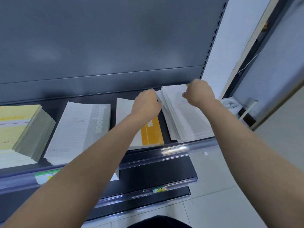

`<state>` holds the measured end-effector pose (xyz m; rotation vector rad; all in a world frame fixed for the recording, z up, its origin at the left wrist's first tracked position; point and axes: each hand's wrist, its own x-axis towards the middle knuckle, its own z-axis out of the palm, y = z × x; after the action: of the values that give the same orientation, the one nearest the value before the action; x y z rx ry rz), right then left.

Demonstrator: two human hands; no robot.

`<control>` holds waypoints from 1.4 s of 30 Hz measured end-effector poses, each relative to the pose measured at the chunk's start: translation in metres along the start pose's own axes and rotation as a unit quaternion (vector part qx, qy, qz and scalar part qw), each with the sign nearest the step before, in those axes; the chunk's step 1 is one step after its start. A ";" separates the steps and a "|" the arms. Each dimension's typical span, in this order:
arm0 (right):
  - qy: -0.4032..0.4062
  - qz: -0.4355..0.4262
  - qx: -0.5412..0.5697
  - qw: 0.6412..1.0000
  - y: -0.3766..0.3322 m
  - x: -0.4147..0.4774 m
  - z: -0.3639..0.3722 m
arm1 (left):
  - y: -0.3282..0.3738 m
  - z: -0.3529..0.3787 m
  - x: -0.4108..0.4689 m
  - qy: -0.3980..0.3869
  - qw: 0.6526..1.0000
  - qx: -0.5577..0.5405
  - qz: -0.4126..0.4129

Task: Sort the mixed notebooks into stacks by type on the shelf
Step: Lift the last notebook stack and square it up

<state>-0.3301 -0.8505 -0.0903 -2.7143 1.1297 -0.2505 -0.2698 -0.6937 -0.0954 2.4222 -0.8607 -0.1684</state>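
1. Hidden: L hand shows only its back. Fingers run past the knuckles toward the back edge of the shelf and are out of sight, so can't tell how far they curl or if they hold anything.
2. L hand covers the far end of the orange-spine stack and the gap betw it & the white stack. It sits against the white stack's L side, but the contact itself is masked.
3. R hand: knuckles up, fingers curled tight, closed over the far end of the white stack's top notebooks. Tips show at the hand's L side, touching the top cover.
4. White stack lies at the shelf's R end, reaching from front edge to back edge, with layers stepped out to the L. A small green bit shows by the R hand at the back; can't tell what it is.
5. Grey-spine stack is mid-shelf. Yellow stack is at the L end, cut off by the frame.
6. Cover print is mostly blurred. A price tag on the front rail is partly behind the L forearm. A lower shelf sits beneath.
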 end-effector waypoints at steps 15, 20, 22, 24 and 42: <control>-0.204 0.113 0.256 0.938 0.120 0.024 0.006 | 0.063 0.067 0.041 -0.141 0.931 -0.232 -0.242; -0.220 0.164 0.369 0.888 0.123 0.035 0.009 | 0.063 0.072 0.049 -0.109 0.905 -0.280 -0.301; -0.222 0.180 0.387 0.877 0.121 0.036 0.009 | 0.062 0.072 0.053 -0.095 0.884 -0.328 -0.319; -0.217 0.193 0.406 0.867 0.121 0.036 0.010 | 0.060 0.075 0.056 -0.084 0.865 -0.374 -0.322; -0.025 0.069 0.600 0.797 0.109 0.031 -0.020 | 0.061 0.043 0.044 0.048 0.882 -0.467 -0.037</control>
<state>-0.3873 -0.9503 -0.0947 -1.4783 0.7147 -0.6075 -0.2805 -0.7797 -0.0953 1.5289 -0.4642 -0.3853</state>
